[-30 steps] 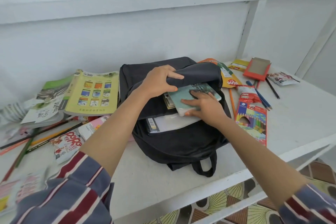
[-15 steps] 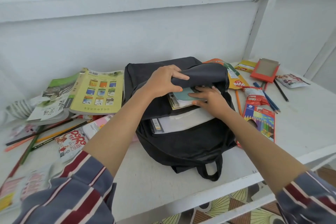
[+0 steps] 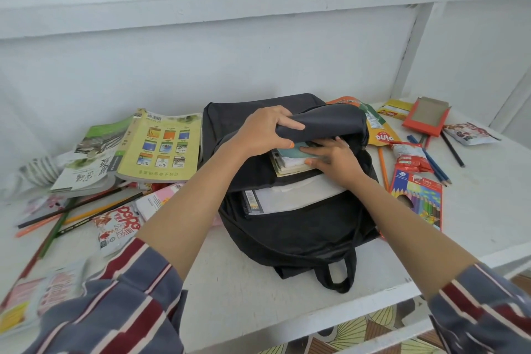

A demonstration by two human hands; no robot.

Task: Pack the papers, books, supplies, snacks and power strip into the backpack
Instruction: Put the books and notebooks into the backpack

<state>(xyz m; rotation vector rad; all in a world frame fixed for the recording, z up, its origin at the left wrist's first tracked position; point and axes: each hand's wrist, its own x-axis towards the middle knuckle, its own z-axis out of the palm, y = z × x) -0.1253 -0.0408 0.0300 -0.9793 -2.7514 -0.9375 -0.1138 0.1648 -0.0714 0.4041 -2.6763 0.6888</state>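
Note:
A black backpack [image 3: 298, 236] lies open on the white table [image 3: 235, 293]. My left hand [image 3: 263, 131] grips its upper flap [image 3: 327, 121] and holds it up. My right hand [image 3: 330, 156] presses flat fingers on a teal book [image 3: 293, 151] that sits on a small stack of books [image 3: 290, 165] deep in the opening. White papers [image 3: 298, 194] lie in the bag in front of them. Yellow and green books [image 3: 161, 146] lie to the left. A coloured pencil box [image 3: 418, 195] and snack packets [image 3: 409, 156] lie to the right.
Loose pencils [image 3: 71, 210] and a red-and-white snack bag [image 3: 117, 227] lie at the left front. An orange pouch [image 3: 376, 132], a red cardboard box [image 3: 426, 116] and another packet [image 3: 468, 132] sit at the back right. The wall stands close behind, and the table edge runs along the front.
My right hand has pushed the teal book further into the backpack, so less of it shows. My left hand keeps the flap lifted.

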